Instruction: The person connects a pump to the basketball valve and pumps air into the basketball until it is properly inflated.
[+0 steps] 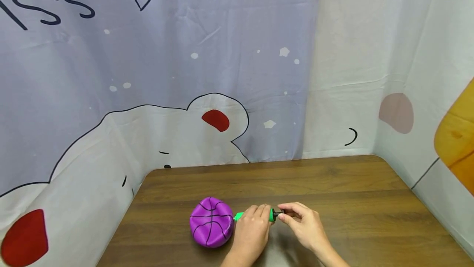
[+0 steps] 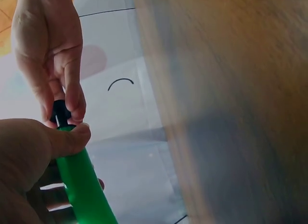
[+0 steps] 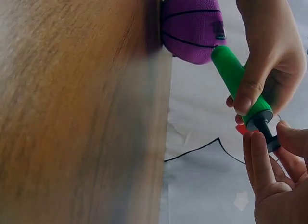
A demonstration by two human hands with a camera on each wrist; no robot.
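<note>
A purple ball [image 1: 211,222] with black basketball lines rests on the table, its surface dented and partly deflated. To its right, a green hand pump [image 3: 232,72] points its tip at the ball and meets it at the side. My left hand [image 1: 252,231] grips the pump's green barrel, fingers wrapped round it. With thumb and fingers my right hand [image 1: 305,222] pinches the black handle [image 2: 60,111] at the pump's other end. Only a short length of black rod shows between barrel and handle. Whether a needle sits inside the ball cannot be seen.
The brown wooden table [image 1: 333,193] lies under both hands. Behind it and at the sides hangs a printed curtain [image 1: 259,73] with bear shapes, stars and lettering, meeting the table's back edge.
</note>
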